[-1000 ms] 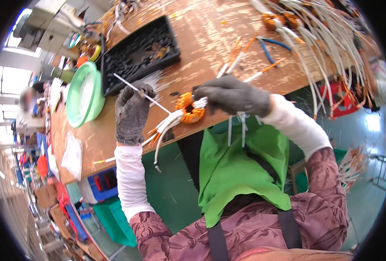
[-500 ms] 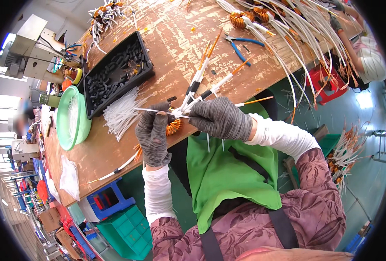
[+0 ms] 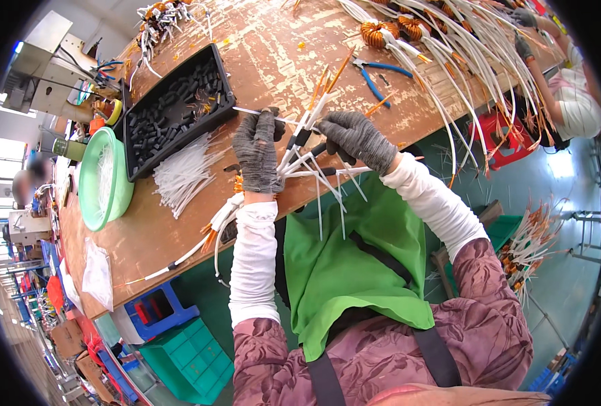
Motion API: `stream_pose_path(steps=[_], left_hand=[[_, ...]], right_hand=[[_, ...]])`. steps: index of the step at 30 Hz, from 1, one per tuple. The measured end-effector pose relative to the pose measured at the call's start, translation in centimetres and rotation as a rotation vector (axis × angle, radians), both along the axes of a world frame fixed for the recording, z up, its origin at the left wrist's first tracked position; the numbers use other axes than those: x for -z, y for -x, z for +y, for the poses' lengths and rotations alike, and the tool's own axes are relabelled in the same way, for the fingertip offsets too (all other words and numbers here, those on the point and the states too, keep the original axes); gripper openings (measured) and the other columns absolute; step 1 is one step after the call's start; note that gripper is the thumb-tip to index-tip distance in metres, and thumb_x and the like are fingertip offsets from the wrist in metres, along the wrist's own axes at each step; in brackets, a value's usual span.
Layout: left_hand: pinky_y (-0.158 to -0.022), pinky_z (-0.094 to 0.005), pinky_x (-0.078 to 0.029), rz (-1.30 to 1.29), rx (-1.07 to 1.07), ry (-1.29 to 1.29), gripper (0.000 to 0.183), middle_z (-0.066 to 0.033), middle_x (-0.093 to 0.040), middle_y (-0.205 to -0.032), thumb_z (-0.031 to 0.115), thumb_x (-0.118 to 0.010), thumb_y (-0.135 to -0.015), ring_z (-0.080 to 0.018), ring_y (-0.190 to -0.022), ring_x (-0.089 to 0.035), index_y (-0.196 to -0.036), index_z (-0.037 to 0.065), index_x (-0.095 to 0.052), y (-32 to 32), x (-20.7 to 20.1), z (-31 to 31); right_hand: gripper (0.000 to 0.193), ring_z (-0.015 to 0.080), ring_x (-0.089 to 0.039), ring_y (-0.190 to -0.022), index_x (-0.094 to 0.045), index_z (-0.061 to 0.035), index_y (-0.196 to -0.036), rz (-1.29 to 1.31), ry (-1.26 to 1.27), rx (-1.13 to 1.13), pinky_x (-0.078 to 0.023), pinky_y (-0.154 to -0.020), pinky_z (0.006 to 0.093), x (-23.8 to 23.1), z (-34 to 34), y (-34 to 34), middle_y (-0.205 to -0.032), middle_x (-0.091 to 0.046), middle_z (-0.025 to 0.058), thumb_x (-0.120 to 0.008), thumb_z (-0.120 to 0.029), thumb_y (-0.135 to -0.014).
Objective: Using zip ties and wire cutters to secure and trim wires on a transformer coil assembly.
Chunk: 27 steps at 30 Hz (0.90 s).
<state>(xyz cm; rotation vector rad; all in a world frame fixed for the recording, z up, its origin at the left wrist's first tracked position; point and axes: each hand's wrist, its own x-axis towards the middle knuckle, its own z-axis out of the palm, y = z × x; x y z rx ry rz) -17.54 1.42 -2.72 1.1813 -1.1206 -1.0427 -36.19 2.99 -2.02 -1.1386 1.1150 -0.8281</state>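
My left hand [image 3: 257, 152], in a grey glove, pinches a thin white cable tie [image 3: 246, 110] above the table's near edge. My right hand [image 3: 360, 139], gloved alike, is closed at the tie's other end. Between the hands stand white-sleeved wires [image 3: 319, 108] with black tube pieces and bare copper ends. Several more cable ties hang loose from the bundle [image 3: 343, 215] over my green apron. Partly hidden behind my left wrist is an orange copper-wound coil [image 3: 238, 183], from which these wires seem to come.
Left of my hands lies a pile of cable ties [image 3: 189, 174] beside a black tray [image 3: 228, 101] of black tubes. A green basin [image 3: 119, 196] stands farther left. Blue-handled pliers [image 3: 375, 84] and wired coils [image 3: 380, 34] lie beyond. Another person's gloved hand [image 3: 523, 46] is at far right.
Both hands have moved up and away from me, over the wires' sleeved lengths. The cable tie went with them. More white wires and hanging ties now show below the hands.
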Motion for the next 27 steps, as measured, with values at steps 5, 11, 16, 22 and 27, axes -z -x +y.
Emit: stream_pose_path(steps=[5, 11, 16, 22, 27], left_hand=[[-0.062, -0.0244, -0.045, 0.037, 0.047, -0.028, 0.022, -0.0045, -0.063, -0.076, 0.019, -0.057, -0.086, -0.0111, -0.067, -0.057, -0.096, 0.0, -0.062, 0.0, -1.4, 1.4], [-0.073, -0.023, -0.048, 0.223, 0.332, -0.172, 0.018, -0.0075, -0.063, -0.092, 0.006, -0.055, -0.085, -0.0118, -0.081, -0.059, -0.1, 0.0, -0.061, 0.6, -3.1, 4.0], [-0.069, -0.0221, -0.049, 0.159, 0.11, 0.003, 0.017, -0.0072, -0.063, -0.088, -0.001, -0.06, -0.079, -0.0125, -0.078, -0.06, -0.096, -0.001, -0.062, 1.8, -1.6, 4.4], [-0.07, -0.0268, -0.046, -0.166, -0.187, 0.272, 0.013, -0.0072, -0.061, -0.084, -0.003, -0.06, -0.078, -0.0139, -0.077, -0.057, -0.09, 0.0, -0.062, 3.2, 0.8, 3.5], [-0.067, -0.0234, -0.046, -0.192, -0.191, 0.383, 0.013, -0.0051, -0.063, -0.084, -0.001, -0.061, -0.079, -0.01, -0.075, -0.056, -0.091, 0.001, -0.063, 3.8, 1.1, 3.8]], right_hand=[[0.024, 0.0057, -0.045, -0.038, -0.059, -0.0025, -0.08, -0.029, -0.054, -0.088, -0.035, -0.036, 0.0185, -0.9, 0.4, -0.2, -0.057, -0.055, 0.0011, -0.052, -0.024, -0.087], [0.021, 0.0086, -0.051, -0.045, -0.059, -0.0024, -0.087, -0.23, -0.274, -0.112, -0.04, -0.039, 0.0193, 0.8, -0.1, 1.6, -0.064, -0.058, 0.0035, -0.052, -0.022, -0.086], [0.023, 0.0156, -0.061, -0.056, -0.057, -0.001, -0.092, -0.337, -0.356, -0.151, -0.05, -0.047, 0.0236, 0.2, 0.1, 1.1, -0.071, -0.061, 0.0069, -0.053, -0.022, -0.086], [0.024, 0.0171, -0.063, -0.06, -0.057, -0.0008, -0.094, -0.385, -0.364, -0.189, -0.051, -0.051, 0.0245, 0.2, 0.2, 1.3, -0.075, -0.063, 0.0078, -0.053, -0.023, -0.086], [0.024, 0.0183, -0.064, -0.063, -0.057, -0.0001, -0.094, -0.397, -0.335, -0.191, -0.053, -0.056, 0.0266, 0.3, 0.2, 1.3, -0.077, -0.064, 0.0096, -0.053, -0.022, -0.086]])
